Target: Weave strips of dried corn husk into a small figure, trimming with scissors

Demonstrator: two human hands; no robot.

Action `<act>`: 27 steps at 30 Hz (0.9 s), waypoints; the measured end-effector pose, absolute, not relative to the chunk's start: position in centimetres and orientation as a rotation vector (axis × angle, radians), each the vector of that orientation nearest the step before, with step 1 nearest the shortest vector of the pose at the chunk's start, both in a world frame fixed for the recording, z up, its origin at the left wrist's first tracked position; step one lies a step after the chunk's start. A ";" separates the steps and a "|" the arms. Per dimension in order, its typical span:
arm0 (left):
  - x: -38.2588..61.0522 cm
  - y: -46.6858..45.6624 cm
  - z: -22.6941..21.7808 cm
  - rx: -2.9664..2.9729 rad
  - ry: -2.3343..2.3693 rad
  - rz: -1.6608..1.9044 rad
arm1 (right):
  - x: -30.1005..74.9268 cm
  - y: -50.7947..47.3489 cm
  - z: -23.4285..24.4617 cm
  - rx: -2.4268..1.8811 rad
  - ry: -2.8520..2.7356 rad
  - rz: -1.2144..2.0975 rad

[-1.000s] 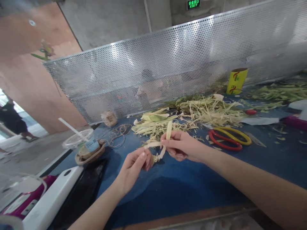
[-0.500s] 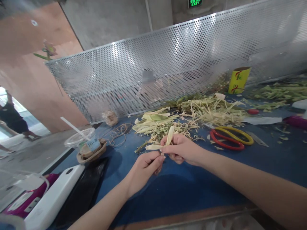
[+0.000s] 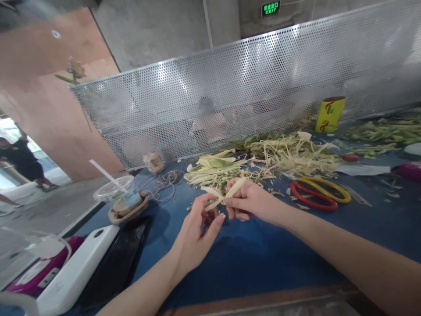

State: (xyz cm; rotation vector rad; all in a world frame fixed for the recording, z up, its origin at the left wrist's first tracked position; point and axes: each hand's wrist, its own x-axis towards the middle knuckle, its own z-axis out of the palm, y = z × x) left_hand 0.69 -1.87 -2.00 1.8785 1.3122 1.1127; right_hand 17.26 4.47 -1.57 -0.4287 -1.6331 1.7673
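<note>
My right hand [image 3: 251,201] pinches pale strips of corn husk [image 3: 230,192] above the blue table [image 3: 263,259]. My left hand [image 3: 197,232] is right beside it, palm turned up, its fingers curled around the lower ends of the same strips. Just behind both hands lies a heap of husk strips and green leaves [image 3: 263,156].
Red and yellow scissors [image 3: 317,193] lie to the right of my hands. A coil of twine [image 3: 166,179], a lidded plastic cup with a straw [image 3: 118,195] and a white and purple device [image 3: 62,274] are to the left. A yellow roll [image 3: 330,114] stands by the perforated metal screen [image 3: 230,83].
My left hand has turned palm up and closed in under the right hand. The husk strips have tipped from upright to slanting left.
</note>
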 end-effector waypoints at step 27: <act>1.0 -1.3 -1.7 1.500 1.074 1.001 | 18.6 4.4 -0.9 -0.490 -2.408 1.079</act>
